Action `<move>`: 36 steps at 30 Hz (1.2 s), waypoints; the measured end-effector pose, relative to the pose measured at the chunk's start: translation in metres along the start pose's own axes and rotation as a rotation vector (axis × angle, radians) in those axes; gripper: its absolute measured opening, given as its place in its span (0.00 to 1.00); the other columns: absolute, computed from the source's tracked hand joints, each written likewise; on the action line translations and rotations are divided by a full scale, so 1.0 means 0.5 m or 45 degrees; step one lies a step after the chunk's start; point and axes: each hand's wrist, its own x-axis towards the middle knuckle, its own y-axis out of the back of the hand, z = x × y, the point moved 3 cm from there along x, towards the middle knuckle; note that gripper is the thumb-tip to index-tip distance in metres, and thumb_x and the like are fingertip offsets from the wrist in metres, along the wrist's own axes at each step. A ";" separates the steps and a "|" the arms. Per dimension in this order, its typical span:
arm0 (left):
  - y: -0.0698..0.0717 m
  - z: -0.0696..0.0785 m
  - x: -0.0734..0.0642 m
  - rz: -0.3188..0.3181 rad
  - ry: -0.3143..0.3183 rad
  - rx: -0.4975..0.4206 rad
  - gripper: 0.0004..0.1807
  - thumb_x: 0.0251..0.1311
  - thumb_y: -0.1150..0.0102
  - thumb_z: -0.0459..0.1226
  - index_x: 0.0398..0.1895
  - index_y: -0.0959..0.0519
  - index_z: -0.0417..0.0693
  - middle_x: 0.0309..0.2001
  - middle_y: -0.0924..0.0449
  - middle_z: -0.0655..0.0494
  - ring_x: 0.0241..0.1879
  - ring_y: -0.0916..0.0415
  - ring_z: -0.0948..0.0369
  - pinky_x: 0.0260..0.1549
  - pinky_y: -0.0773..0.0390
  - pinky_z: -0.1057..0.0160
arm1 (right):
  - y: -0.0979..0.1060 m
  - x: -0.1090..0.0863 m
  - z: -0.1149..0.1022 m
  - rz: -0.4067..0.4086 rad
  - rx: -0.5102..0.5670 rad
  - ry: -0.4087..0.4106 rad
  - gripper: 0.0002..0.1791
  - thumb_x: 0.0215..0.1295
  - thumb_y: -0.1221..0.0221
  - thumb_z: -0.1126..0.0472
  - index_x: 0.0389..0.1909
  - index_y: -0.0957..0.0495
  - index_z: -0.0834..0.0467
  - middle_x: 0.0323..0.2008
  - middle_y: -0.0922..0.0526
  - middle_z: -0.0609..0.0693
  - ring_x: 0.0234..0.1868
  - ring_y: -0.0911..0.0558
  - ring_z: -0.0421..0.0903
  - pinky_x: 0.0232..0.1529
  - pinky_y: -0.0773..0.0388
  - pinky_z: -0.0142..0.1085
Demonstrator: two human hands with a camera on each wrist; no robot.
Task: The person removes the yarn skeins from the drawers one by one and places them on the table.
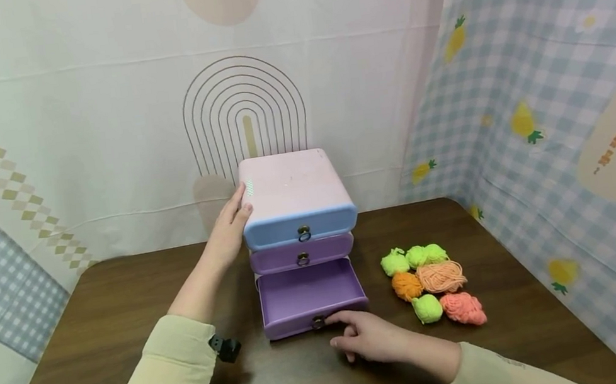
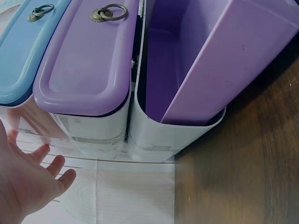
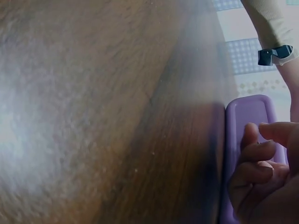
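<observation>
A small drawer cabinet with a pink top stands on the table, its blue upper drawer and purple middle drawer closed. The purple bottom drawer is pulled out, with bare floor inside. My left hand rests against the cabinet's upper left side with fingers extended. At the bottom drawer's ring pull is the index fingertip of my right hand, the other fingers curled below. In the right wrist view, this hand covers part of the drawer front and hides the ring.
To the right of the cabinet lie several yarn balls, among them a green one, an orange one, a peach skein and a coral bundle. Patterned cloth hangs behind the dark wooden table.
</observation>
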 end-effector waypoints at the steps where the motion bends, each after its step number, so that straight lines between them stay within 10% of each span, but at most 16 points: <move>1: 0.000 0.001 0.000 -0.003 -0.003 0.002 0.33 0.75 0.64 0.56 0.80 0.52 0.64 0.79 0.55 0.49 0.77 0.59 0.48 0.71 0.56 0.41 | -0.001 0.000 0.000 0.000 0.049 -0.011 0.22 0.70 0.41 0.56 0.62 0.27 0.58 0.18 0.22 0.47 0.13 0.33 0.38 0.15 0.34 0.32; 12: 0.000 0.004 -0.002 0.006 0.016 0.019 0.33 0.74 0.64 0.58 0.80 0.52 0.66 0.79 0.55 0.50 0.77 0.59 0.48 0.70 0.56 0.39 | -0.017 0.012 0.009 -0.161 0.497 -0.081 0.19 0.74 0.46 0.59 0.59 0.29 0.65 0.20 0.23 0.49 0.11 0.35 0.36 0.13 0.37 0.27; 36: 0.003 0.007 -0.002 0.009 0.019 0.032 0.32 0.75 0.63 0.56 0.80 0.50 0.66 0.78 0.54 0.49 0.76 0.58 0.47 0.70 0.56 0.39 | -0.034 0.036 -0.002 0.128 0.520 -0.129 0.17 0.74 0.48 0.61 0.54 0.21 0.68 0.14 0.27 0.46 0.10 0.37 0.33 0.12 0.41 0.26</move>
